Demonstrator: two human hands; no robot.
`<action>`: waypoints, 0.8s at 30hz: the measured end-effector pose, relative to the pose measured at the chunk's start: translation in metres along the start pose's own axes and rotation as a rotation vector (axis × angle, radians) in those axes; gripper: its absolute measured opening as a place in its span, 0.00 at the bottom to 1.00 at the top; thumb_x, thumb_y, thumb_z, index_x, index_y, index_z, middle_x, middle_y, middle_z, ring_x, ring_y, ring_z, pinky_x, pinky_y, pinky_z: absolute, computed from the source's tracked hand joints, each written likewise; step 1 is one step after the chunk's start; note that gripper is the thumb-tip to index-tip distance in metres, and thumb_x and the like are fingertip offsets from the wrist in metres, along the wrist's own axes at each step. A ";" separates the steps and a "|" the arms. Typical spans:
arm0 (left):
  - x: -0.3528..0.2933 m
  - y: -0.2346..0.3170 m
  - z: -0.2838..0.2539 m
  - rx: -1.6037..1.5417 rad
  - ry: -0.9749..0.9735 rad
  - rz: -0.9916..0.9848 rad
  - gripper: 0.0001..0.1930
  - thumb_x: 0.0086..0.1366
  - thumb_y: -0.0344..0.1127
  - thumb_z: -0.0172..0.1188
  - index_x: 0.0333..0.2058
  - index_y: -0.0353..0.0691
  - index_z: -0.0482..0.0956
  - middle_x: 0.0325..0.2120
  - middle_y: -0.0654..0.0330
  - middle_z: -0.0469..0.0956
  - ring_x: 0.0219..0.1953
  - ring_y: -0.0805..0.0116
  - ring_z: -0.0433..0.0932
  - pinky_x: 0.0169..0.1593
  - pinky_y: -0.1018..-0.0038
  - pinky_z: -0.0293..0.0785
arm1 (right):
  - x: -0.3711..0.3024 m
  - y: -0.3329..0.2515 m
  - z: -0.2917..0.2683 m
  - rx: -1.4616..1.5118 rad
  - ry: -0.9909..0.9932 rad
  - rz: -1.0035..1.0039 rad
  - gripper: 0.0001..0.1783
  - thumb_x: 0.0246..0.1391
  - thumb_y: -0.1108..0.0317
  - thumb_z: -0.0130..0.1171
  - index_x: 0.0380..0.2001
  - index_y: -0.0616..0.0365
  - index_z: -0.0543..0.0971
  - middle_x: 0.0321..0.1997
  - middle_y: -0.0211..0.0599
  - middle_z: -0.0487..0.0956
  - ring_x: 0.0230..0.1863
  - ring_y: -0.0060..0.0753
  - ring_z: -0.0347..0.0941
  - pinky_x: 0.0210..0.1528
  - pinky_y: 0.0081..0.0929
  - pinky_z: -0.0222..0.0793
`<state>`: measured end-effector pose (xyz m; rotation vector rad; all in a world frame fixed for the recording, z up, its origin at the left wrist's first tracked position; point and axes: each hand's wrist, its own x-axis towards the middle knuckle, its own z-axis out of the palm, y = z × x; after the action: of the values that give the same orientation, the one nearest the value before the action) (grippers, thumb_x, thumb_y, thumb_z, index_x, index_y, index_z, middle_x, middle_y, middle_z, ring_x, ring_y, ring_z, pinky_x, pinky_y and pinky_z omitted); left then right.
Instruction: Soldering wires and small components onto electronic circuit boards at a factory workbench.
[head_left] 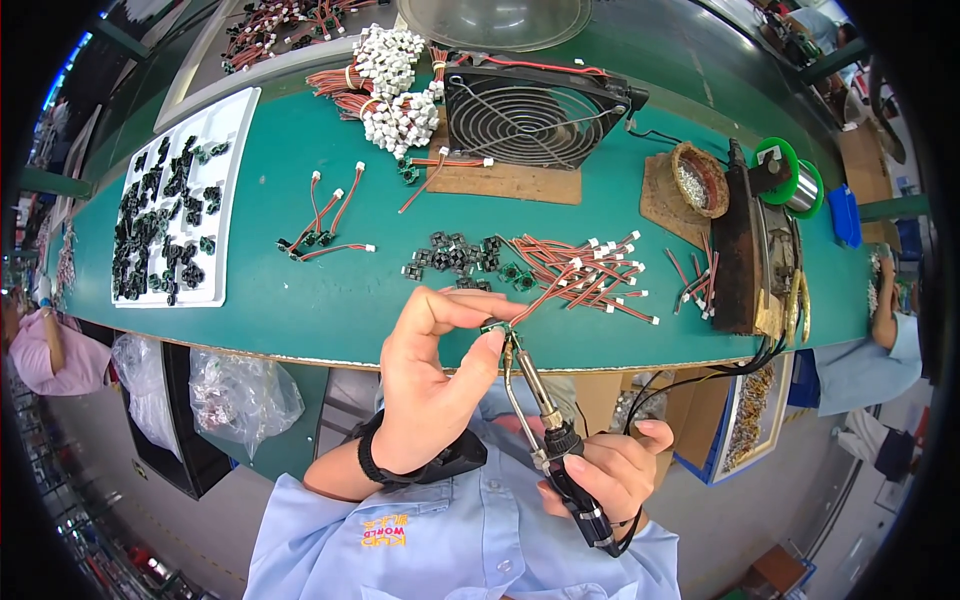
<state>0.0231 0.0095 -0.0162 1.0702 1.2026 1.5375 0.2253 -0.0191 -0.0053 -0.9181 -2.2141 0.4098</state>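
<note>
Between its thumb and fingertips, my left hand (425,365) pinches a small dark circuit board (493,326), held just above the table's near edge. Red, brown and white wires with a white plug run up and away from the board. My right hand (615,475) is wrapped round the black handle of a soldering iron (540,395), which has a thin metal feed tube alongside. The iron's tip is at the board; whether they touch is too small to tell. Just beyond lie black and green boards (452,256) and a pile of wired connectors (590,268).
On the green table (330,335), a white tray (215,270) of black parts stands left. A black fan (530,115) and bundles of white plugs (400,120) are at the back. To the right are a round tip-cleaning pot (700,180), a dark metal stand (738,260) and a green solder reel (785,170).
</note>
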 end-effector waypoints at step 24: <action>0.001 0.000 0.001 0.014 -0.007 -0.012 0.07 0.57 0.23 0.54 0.32 0.38 0.65 0.36 0.49 0.77 0.46 0.60 0.72 0.53 0.63 0.62 | -0.001 0.002 -0.002 0.038 -0.009 0.033 0.24 0.29 0.60 0.70 0.36 0.42 0.77 0.26 0.19 0.77 0.27 0.18 0.72 0.53 0.27 0.48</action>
<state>0.0239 0.0103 -0.0164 1.0750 1.2150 1.5164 0.2287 -0.0182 -0.0055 -0.9352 -2.1941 0.4703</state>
